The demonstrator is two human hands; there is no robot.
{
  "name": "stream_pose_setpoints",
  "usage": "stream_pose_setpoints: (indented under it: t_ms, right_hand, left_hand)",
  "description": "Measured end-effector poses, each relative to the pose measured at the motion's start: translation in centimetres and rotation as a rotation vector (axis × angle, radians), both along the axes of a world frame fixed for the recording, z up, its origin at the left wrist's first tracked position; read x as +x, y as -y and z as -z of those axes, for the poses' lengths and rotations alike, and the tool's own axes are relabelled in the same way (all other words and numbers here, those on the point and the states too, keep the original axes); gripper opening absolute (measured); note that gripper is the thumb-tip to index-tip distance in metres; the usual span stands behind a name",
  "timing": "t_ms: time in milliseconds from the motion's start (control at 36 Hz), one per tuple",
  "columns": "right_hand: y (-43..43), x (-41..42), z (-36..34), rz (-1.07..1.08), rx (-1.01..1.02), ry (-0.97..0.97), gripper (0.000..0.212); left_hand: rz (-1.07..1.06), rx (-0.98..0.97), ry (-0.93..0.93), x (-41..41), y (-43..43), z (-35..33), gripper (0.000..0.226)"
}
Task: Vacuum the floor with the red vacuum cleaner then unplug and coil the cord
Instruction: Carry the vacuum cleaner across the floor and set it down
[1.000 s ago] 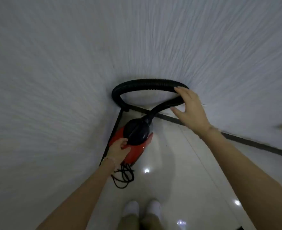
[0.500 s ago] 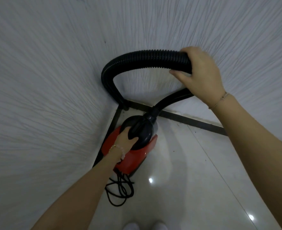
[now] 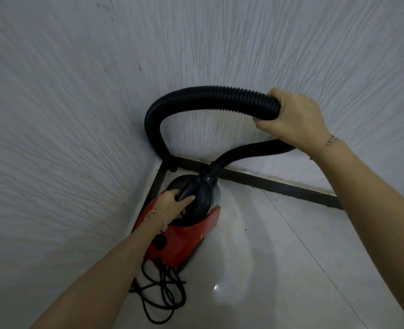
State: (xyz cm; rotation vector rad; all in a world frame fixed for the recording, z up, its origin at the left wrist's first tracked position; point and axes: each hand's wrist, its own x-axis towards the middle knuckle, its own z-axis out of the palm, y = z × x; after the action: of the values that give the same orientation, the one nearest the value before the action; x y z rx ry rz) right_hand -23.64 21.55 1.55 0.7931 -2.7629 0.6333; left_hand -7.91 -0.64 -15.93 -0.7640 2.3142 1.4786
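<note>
The red vacuum cleaner (image 3: 184, 241) with a black domed front sits on the floor in the corner of the room. My left hand (image 3: 173, 205) grips the black handle on top of its body. A black ribbed hose (image 3: 210, 96) arches up from the corner and loops back to the vacuum's front. My right hand (image 3: 296, 117) is closed around the top of that hose arch, at the right. The black cord (image 3: 163, 295) lies in loose loops on the floor behind the vacuum.
Two white textured walls (image 3: 77, 115) meet at the corner, with a dark baseboard (image 3: 279, 186) along the bottom. The glossy pale tiled floor (image 3: 279, 269) stretches to the right and toward me.
My left hand has closed on the vacuum's handle and my right hand has wrapped fully around the hose. The view has drawn closer; my feet have dropped out of frame.
</note>
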Motion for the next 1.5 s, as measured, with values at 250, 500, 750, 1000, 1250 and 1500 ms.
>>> stream_pose_setpoints:
  t_ms: [250, 500, 750, 1000, 1250, 1500]
  right_hand:
    - [-2.7, 3.4, 0.5, -0.069, -0.103, 0.163, 0.050]
    - [-3.8, 7.2, -0.3, 0.041, -0.153, 0.138, 0.038]
    - [-8.9, 10.9, -5.1, 0.251, -0.287, 0.260, 0.036]
    - [-13.9, 14.9, -13.0, 0.445, -0.329, 0.394, 0.041]
    - [-18.6, 21.4, -20.9, 0.638, -0.378, 0.521, 0.043]
    - [-23.2, 27.6, -27.3, 0.812, -0.496, 0.576, 0.035]
  left_hand:
    - [0.034, -0.018, -0.085, -0.7, -0.9, 0.4, 0.016]
    - [0.163, -0.174, -0.061, 1.9, -3.4, 0.2, 0.029]
    - [0.236, -0.247, 0.006, 5.1, -6.5, -4.7, 0.032]
    - [0.419, -0.261, 0.111, 8.5, -9.0, -14.5, 0.030]
    - [0.606, -0.282, 0.150, 11.6, -10.6, -23.8, 0.022]
    - [0.738, -0.325, 0.147, 13.8, -13.7, -32.1, 0.026]
